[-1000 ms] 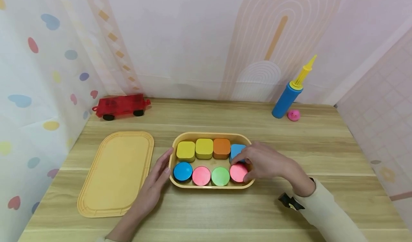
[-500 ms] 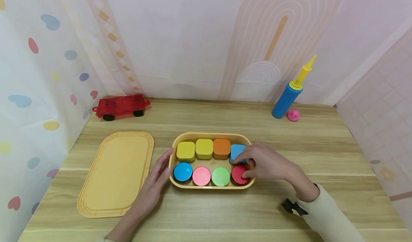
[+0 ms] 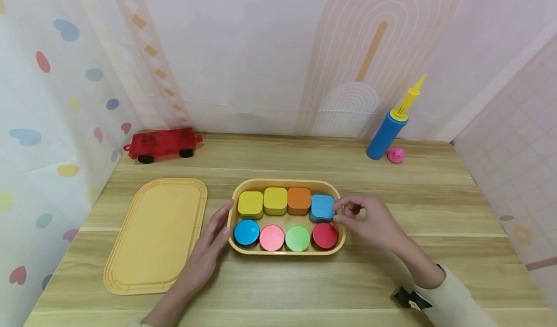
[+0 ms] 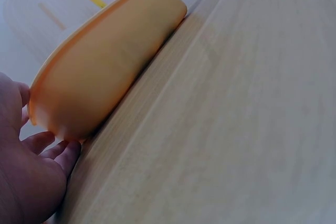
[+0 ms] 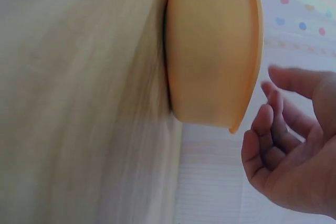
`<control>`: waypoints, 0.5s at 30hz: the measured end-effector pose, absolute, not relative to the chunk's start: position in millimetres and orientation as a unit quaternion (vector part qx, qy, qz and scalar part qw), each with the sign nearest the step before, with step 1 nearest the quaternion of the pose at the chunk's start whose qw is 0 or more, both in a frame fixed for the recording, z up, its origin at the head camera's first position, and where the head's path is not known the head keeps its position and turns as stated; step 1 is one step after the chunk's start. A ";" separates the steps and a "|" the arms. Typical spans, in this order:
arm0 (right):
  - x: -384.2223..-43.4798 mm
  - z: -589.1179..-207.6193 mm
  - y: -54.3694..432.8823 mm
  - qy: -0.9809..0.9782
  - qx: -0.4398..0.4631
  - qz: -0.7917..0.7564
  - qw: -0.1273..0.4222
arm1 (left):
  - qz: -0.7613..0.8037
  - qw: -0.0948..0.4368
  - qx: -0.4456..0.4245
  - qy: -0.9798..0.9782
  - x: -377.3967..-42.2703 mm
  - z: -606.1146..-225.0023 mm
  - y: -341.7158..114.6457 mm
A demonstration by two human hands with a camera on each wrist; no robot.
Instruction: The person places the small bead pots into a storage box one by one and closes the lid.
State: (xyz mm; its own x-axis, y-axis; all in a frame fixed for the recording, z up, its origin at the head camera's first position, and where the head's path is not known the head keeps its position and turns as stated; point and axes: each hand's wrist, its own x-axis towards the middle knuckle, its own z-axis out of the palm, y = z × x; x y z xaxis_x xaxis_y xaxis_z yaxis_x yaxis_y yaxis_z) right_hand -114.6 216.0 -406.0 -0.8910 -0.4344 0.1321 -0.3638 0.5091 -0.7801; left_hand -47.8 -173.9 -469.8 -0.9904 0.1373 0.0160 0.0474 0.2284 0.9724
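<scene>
An orange-yellow oval tub (image 3: 285,252) stands on the table. Its back row holds two rounded-square yellow pieces, the left one (image 3: 250,203) and the right one (image 3: 275,199), an orange piece (image 3: 299,199) and a light-blue piece (image 3: 322,206). In front sit round pieces: blue (image 3: 246,232), pink (image 3: 271,238), green (image 3: 298,238) and red (image 3: 325,235). My left hand (image 3: 207,249) touches the tub's left end with extended fingers. Over its right rim, my right hand (image 3: 370,222) holds nothing, fingers loosely bent beside the light-blue piece; the right wrist view shows them apart from the tub wall (image 5: 212,51).
A flat yellow lid-like tray (image 3: 156,235) lies left of the tub. Along the back are a red toy wagon (image 3: 162,143), a blue hand pump with yellow nozzle (image 3: 387,134) and a small pink toy (image 3: 396,155). Behind them hangs a patterned curtain (image 3: 261,66).
My right hand has let go of the round piece at front right and drawn back to the right. That piece looked bright pink at first and now appears red. My left hand has stayed put.
</scene>
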 end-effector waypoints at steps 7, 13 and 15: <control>-104.5 -409.8 218.3 0.845 -0.116 -0.518 0.067 | 0.620 0.038 0.057 0.782 -47.8 -470.2 -173.7; -98.6 -418.1 216.3 0.808 -0.054 -0.574 0.124 | 0.620 0.036 0.061 0.782 -47.7 -469.5 -173.9; -97.2 -421.0 217.0 0.797 -0.061 -0.586 0.133 | 0.619 0.036 0.060 0.782 -47.5 -469.0 -173.9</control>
State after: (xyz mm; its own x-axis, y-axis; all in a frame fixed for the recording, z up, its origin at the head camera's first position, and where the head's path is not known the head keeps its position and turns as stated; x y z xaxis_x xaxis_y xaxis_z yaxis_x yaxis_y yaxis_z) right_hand -97.2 217.0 -421.0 -0.9571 -0.2538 -0.1401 0.0583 0.3051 -0.9505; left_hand -47.5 -173.9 -469.0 -0.9901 0.1388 0.0189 0.0503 0.2259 0.9729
